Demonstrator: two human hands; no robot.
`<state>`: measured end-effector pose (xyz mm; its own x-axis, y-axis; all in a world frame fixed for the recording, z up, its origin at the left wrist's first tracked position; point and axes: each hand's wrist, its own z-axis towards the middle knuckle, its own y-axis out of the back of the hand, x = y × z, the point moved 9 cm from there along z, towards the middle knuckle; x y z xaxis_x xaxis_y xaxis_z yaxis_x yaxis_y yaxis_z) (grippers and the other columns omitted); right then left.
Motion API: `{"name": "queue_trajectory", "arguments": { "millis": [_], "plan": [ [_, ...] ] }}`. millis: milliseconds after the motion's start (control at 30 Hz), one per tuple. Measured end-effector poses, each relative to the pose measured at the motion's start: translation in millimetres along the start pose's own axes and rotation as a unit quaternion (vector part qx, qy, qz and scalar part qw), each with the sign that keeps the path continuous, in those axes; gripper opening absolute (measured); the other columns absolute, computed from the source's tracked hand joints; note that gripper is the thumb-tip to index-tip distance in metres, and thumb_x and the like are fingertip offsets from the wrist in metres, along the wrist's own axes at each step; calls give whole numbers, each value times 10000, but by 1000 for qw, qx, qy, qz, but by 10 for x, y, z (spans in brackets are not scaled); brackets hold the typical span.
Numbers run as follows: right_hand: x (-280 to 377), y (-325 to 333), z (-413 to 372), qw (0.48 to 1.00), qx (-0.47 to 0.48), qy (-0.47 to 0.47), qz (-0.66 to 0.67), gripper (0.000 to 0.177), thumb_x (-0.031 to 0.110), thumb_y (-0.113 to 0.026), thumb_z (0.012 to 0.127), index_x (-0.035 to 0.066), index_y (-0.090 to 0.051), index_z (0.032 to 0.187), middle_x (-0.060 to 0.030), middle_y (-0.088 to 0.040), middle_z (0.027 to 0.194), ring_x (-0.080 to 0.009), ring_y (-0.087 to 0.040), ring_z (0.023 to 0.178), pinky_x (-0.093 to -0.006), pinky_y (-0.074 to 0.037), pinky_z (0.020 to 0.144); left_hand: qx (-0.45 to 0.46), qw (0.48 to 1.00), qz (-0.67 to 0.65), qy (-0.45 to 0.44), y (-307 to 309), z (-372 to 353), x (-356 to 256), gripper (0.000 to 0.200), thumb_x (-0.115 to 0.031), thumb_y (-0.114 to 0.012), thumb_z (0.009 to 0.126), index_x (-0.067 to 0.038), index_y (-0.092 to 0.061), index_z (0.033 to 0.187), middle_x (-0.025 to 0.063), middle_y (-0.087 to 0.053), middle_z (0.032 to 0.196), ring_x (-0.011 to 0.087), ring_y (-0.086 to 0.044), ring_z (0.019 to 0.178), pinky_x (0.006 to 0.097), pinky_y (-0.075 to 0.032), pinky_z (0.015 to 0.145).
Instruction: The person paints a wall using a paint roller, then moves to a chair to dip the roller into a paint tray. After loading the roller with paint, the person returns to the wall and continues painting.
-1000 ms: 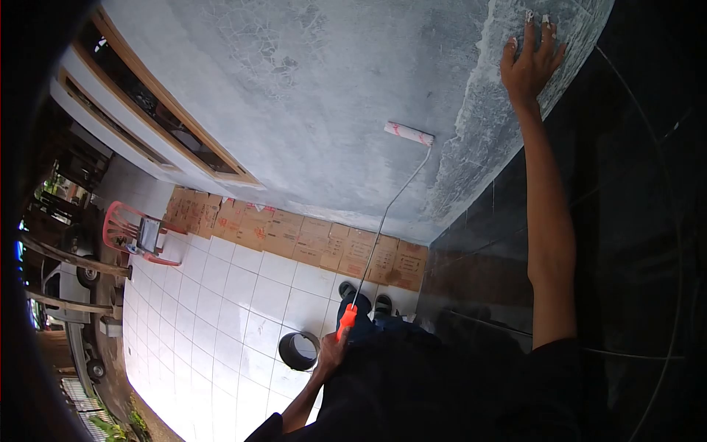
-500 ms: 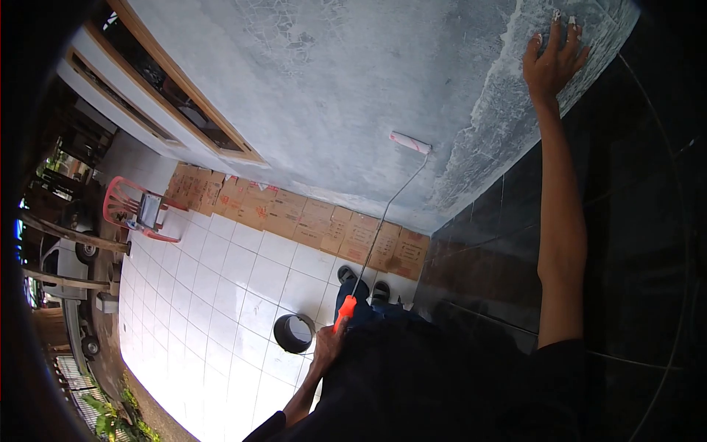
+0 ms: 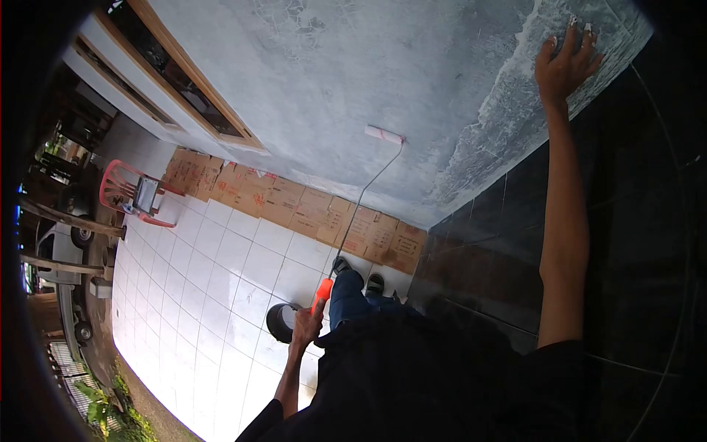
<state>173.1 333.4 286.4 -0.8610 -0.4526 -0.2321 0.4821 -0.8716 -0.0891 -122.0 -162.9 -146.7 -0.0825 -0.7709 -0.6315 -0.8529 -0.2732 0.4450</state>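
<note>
Grey wall point(image 3: 412, 74) meets black tiles point(image 3: 471, 221) at a slanting edge; cardboard point(image 3: 294, 210) lines its foot. White floor point(image 3: 191, 317) lies wide and open toward one red chair point(image 3: 112, 184). One roller point(image 3: 385, 134) is at the wall, its handle wrapped by the left hand point(image 3: 306, 325). Right hand point(image 3: 565, 70) lies spread on the wall. One dark bucket point(image 3: 273, 324) looks pale inside; its content I cannot tell.

The right arm point(image 3: 565, 221) is holding nearly straight, the left forearm point(image 3: 289, 379) slanting low.
The right hand point(image 3: 562, 72) is lying open, fingers spread, white smears showing on its fingertips point(image 3: 573, 21); the left hand point(image 3: 303, 328) is gripping firmly beside the torso point(image 3: 442, 383).
</note>
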Motion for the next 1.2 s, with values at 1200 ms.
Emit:
{"name": "queue_trajectory", "arguments": {
  "millis": [1200],
  "plan": [
    [-58, -28, -53, 1000, 12, -11, 1, 465, 299, -528, 864, 111, -470, 1285, -178, -433, 1265, -349, -357, 1275, -620, -209, 1010, 39, 999, -6, -2, 38, 162, 83, 661, -599, -450, 864, -16, -506, 556, 35, -447, 465, 134, -445, 415, 324, -360, 428]
  ]
}}
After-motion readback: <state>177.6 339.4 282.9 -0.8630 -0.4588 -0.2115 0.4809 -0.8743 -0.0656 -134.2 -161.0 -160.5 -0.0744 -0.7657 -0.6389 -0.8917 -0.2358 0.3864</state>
